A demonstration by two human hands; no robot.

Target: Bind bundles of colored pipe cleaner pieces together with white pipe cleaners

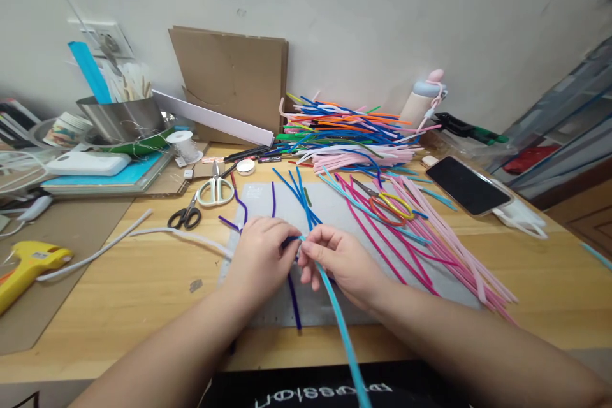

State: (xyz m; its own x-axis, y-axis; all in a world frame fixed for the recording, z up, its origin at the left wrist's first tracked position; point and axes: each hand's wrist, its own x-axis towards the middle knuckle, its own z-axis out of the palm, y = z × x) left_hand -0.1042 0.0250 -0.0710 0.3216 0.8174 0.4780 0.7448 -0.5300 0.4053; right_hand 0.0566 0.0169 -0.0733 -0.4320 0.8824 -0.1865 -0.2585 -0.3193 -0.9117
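My left hand (262, 254) is closed above the grey mat, its fingertips pinching dark blue or purple pipe cleaner ends that mostly hide behind the fingers. Close beside it, my right hand (337, 258) pinches a light blue pipe cleaner (340, 319), which hangs down toward my lap. The fingertips nearly meet, so the exact joint between the strands cannot be made out. Just beyond the hands, blue pipe cleaners (300, 194) cross each other on the mat. Purple pipe cleaners (294, 303) stick out around my left hand.
To the right lie pink pipe cleaners (437, 239) and yellow-orange scissors (389, 204). A mixed pile of pipe cleaners (344, 127) is at the back, near a phone (468, 185). White-handled scissors (215, 191), black scissors (186, 215) and a yellow glue gun (36, 264) are left.
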